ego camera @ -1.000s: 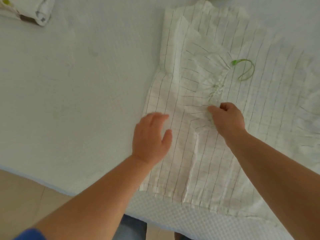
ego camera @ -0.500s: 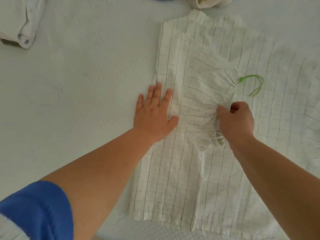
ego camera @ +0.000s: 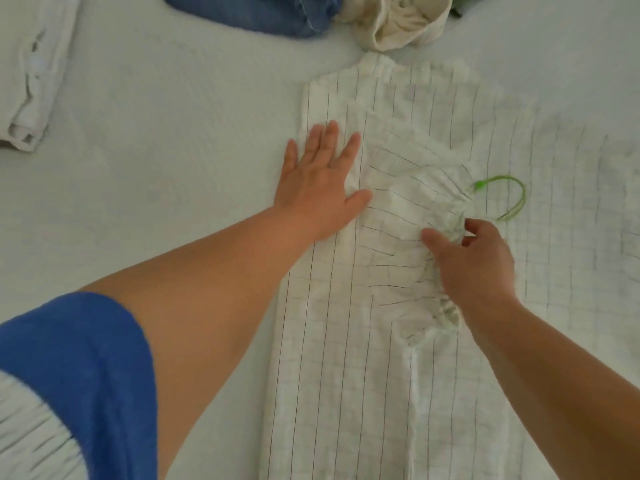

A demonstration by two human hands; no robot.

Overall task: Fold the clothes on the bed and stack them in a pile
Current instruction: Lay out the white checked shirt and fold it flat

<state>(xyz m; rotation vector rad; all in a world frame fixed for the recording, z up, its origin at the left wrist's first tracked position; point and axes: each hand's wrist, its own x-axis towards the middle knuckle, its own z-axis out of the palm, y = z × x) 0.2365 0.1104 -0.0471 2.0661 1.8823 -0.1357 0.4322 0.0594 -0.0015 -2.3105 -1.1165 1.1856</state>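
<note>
From the head view I see a white checked garment (ego camera: 433, 306) spread flat on the pale bed (ego camera: 156, 150). My left hand (ego camera: 318, 183) lies flat on its left edge, fingers (ego camera: 327, 140) straight and spread, pressing the cloth down. My right hand (ego camera: 474, 261) sits on the gathered sleeve cuff near the middle, thumb and fingers curled and pinching the bunched fabric. A green loop (ego camera: 509, 199) lies on the garment just beyond the right hand. At the far edge I see a blue denim piece (ego camera: 263, 12) beside a crumpled cream garment (ego camera: 401, 22). A folded white garment (ego camera: 34, 71) lies well apart at the far left. A blue sleeve (ego camera: 79, 368) covers my left upper arm.
</note>
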